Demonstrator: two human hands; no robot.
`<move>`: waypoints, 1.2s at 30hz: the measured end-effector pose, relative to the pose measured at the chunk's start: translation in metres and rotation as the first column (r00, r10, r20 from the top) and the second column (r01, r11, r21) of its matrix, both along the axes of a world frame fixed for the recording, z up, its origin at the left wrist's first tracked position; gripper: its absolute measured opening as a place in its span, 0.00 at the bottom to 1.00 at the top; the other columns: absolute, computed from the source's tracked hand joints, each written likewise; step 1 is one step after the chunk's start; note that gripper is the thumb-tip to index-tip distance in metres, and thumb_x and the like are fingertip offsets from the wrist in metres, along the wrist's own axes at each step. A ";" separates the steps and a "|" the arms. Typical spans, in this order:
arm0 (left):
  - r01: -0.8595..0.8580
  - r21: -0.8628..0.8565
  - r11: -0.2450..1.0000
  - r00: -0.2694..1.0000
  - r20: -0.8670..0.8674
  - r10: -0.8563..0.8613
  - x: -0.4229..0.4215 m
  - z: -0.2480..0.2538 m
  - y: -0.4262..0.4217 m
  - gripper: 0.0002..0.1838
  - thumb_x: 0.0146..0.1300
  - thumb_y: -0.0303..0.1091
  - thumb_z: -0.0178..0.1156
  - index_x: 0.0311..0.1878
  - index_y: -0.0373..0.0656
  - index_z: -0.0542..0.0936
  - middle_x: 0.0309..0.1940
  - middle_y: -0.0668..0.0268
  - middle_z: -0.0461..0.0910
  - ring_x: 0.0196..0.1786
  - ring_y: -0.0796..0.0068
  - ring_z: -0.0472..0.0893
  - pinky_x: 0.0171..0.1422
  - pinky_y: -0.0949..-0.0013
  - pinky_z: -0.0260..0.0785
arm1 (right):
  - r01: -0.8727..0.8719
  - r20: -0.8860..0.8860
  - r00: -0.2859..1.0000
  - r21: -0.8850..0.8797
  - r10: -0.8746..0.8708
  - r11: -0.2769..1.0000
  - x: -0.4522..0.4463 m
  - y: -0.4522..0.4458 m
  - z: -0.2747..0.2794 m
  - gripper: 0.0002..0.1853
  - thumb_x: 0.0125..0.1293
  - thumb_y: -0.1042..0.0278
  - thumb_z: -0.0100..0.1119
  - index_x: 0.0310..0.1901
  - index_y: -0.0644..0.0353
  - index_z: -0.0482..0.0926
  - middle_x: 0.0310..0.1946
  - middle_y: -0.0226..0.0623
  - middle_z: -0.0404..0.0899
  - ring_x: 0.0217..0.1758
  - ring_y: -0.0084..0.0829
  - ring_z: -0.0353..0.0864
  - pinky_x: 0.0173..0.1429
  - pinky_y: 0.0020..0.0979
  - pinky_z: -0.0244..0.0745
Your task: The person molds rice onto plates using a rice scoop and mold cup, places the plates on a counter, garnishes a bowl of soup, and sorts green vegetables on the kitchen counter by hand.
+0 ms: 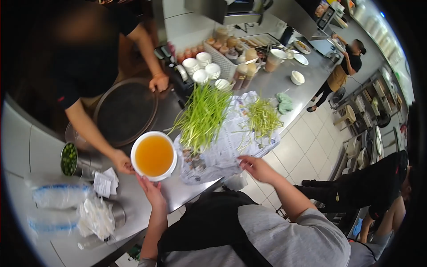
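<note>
A round white tub full of orange liquid is at the counter's near edge. My left hand grips its near side with the fingers against the wall; the underside is hidden. A co-worker's hand touches the same tub from the left. My right hand is open, fingers slightly bent, by the near edge of the spread newspaper. On that paper lie a large bunch of long green stalks and a smaller, paler heap of cut stalks.
Across the counter stands a co-worker, one hand near a round dark tray. White cups, sauce bottles and a green cloth sit farther back. Left are a pot of limes and plastic bags. Two people are at right.
</note>
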State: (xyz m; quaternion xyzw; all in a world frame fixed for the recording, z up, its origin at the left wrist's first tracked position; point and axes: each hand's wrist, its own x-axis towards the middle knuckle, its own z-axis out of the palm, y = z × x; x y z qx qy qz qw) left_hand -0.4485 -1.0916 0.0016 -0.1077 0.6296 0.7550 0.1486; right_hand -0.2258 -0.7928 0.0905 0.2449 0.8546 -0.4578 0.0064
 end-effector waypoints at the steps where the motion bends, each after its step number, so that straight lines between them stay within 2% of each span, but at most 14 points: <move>1: -0.046 -0.016 0.999 0.999 -0.012 0.046 -0.001 -0.009 0.003 0.30 0.73 0.55 0.40 0.74 0.56 0.51 0.67 0.67 0.62 0.63 0.70 0.69 0.61 0.61 0.62 | 0.047 -0.027 0.999 0.086 -0.045 0.995 0.003 0.028 0.001 0.16 0.68 0.64 0.54 0.56 0.55 0.75 0.36 0.44 0.82 0.35 0.36 0.81 0.42 0.35 0.75; 4: -0.109 -0.096 0.989 0.993 -0.060 0.103 0.000 -0.010 0.013 0.30 0.74 0.55 0.39 0.74 0.56 0.52 0.66 0.67 0.65 0.65 0.69 0.68 0.59 0.62 0.65 | 0.205 -0.035 0.979 0.268 -0.203 0.941 0.004 0.130 0.020 0.14 0.67 0.65 0.55 0.53 0.57 0.77 0.32 0.41 0.82 0.31 0.34 0.81 0.39 0.35 0.75; 6: -0.136 -0.081 0.987 0.985 -0.121 0.126 0.001 -0.021 0.013 0.33 0.71 0.59 0.41 0.74 0.54 0.53 0.66 0.66 0.64 0.64 0.68 0.68 0.61 0.60 0.64 | 0.330 -0.188 0.941 0.315 -0.282 0.890 0.005 0.229 0.017 0.13 0.67 0.67 0.54 0.51 0.59 0.78 0.28 0.40 0.82 0.29 0.33 0.80 0.37 0.35 0.75; 8: -0.124 -0.061 0.990 0.980 -0.163 0.112 0.000 -0.031 0.011 0.35 0.71 0.59 0.41 0.73 0.49 0.53 0.65 0.62 0.64 0.63 0.66 0.69 0.62 0.59 0.65 | 0.502 -0.287 0.851 0.199 -0.440 0.842 -0.008 0.334 0.029 0.11 0.66 0.69 0.52 0.46 0.61 0.80 0.26 0.40 0.82 0.27 0.33 0.79 0.36 0.35 0.74; 10: -0.282 -0.158 0.946 0.951 -0.177 0.253 0.003 -0.038 0.015 0.32 0.73 0.57 0.39 0.70 0.45 0.58 0.61 0.63 0.70 0.63 0.68 0.71 0.60 0.65 0.66 | 0.594 -0.429 0.793 0.384 -0.433 0.707 -0.025 0.443 0.026 0.09 0.65 0.68 0.53 0.40 0.61 0.81 0.25 0.40 0.81 0.26 0.33 0.79 0.34 0.34 0.73; 12: -0.316 -0.206 0.926 0.944 -0.163 0.286 0.003 -0.042 0.011 0.33 0.72 0.59 0.38 0.70 0.45 0.60 0.61 0.63 0.71 0.64 0.69 0.70 0.64 0.64 0.62 | 0.666 -0.456 0.739 0.392 -0.495 0.634 -0.050 0.528 0.021 0.08 0.64 0.67 0.55 0.37 0.61 0.81 0.25 0.42 0.81 0.28 0.35 0.80 0.36 0.35 0.74; 16: -0.403 -0.208 0.891 0.915 -0.126 0.384 0.001 -0.033 0.029 0.34 0.70 0.61 0.38 0.68 0.45 0.63 0.62 0.64 0.71 0.64 0.70 0.70 0.67 0.64 0.57 | 0.685 -0.486 0.723 0.408 -0.492 0.603 -0.108 0.658 -0.011 0.10 0.65 0.66 0.53 0.38 0.61 0.81 0.25 0.39 0.81 0.27 0.33 0.79 0.35 0.33 0.74; 17: -0.414 -0.191 0.890 0.909 -0.136 0.394 0.002 -0.031 0.033 0.34 0.70 0.61 0.38 0.68 0.45 0.64 0.62 0.64 0.72 0.63 0.70 0.71 0.66 0.64 0.57 | 0.608 -0.455 0.790 0.500 -0.411 0.616 -0.123 0.678 -0.015 0.09 0.63 0.65 0.55 0.39 0.60 0.82 0.28 0.43 0.81 0.32 0.40 0.81 0.40 0.37 0.75; 20: -0.499 -0.180 0.848 0.866 -0.130 0.483 -0.003 -0.035 0.034 0.35 0.70 0.62 0.40 0.68 0.45 0.64 0.61 0.63 0.72 0.64 0.68 0.71 0.67 0.63 0.58 | 0.518 -0.435 0.853 0.651 -0.287 0.554 -0.162 0.712 -0.025 0.10 0.60 0.65 0.58 0.41 0.59 0.82 0.33 0.49 0.83 0.40 0.48 0.82 0.47 0.43 0.76; 22: -0.525 -0.114 0.843 0.850 -0.124 0.513 -0.001 -0.036 0.034 0.36 0.69 0.62 0.42 0.69 0.43 0.62 0.63 0.61 0.71 0.65 0.66 0.70 0.68 0.61 0.58 | 0.297 -0.288 0.952 0.806 -0.101 0.511 -0.175 0.724 -0.029 0.10 0.60 0.65 0.57 0.42 0.58 0.81 0.33 0.49 0.83 0.40 0.48 0.82 0.47 0.43 0.76; 24: -0.543 -0.139 0.828 0.839 -0.125 0.529 -0.002 -0.035 0.035 0.36 0.69 0.61 0.42 0.70 0.42 0.62 0.64 0.60 0.70 0.65 0.65 0.70 0.69 0.61 0.58 | 0.171 -0.121 0.985 0.745 -0.121 0.645 -0.179 0.740 -0.024 0.12 0.57 0.66 0.59 0.43 0.58 0.81 0.33 0.53 0.82 0.40 0.48 0.82 0.46 0.44 0.75; 30: -0.551 -0.100 0.828 0.833 -0.117 0.541 -0.005 -0.038 0.039 0.36 0.70 0.60 0.42 0.70 0.41 0.61 0.64 0.59 0.69 0.66 0.63 0.69 0.70 0.61 0.58 | 0.403 -0.416 0.902 0.709 -0.119 0.578 -0.147 0.766 0.030 0.11 0.58 0.61 0.58 0.35 0.59 0.82 0.32 0.50 0.82 0.37 0.47 0.82 0.43 0.42 0.75; 32: -0.537 -0.088 0.839 0.842 -0.115 0.526 0.000 -0.029 0.047 0.36 0.70 0.60 0.42 0.69 0.40 0.62 0.64 0.60 0.70 0.66 0.64 0.69 0.70 0.61 0.58 | 0.405 -0.344 0.913 0.706 -0.219 0.581 -0.131 0.747 0.063 0.11 0.61 0.61 0.57 0.37 0.60 0.82 0.33 0.51 0.82 0.36 0.46 0.82 0.41 0.40 0.75; 36: -0.531 -0.079 0.844 0.838 -0.199 0.509 -0.003 -0.048 0.027 0.32 0.72 0.57 0.40 0.67 0.41 0.64 0.63 0.62 0.70 0.64 0.65 0.70 0.69 0.61 0.59 | 0.653 -0.653 0.742 0.650 -0.154 0.389 -0.087 0.692 0.065 0.13 0.65 0.68 0.55 0.48 0.59 0.81 0.37 0.52 0.81 0.40 0.47 0.81 0.45 0.38 0.74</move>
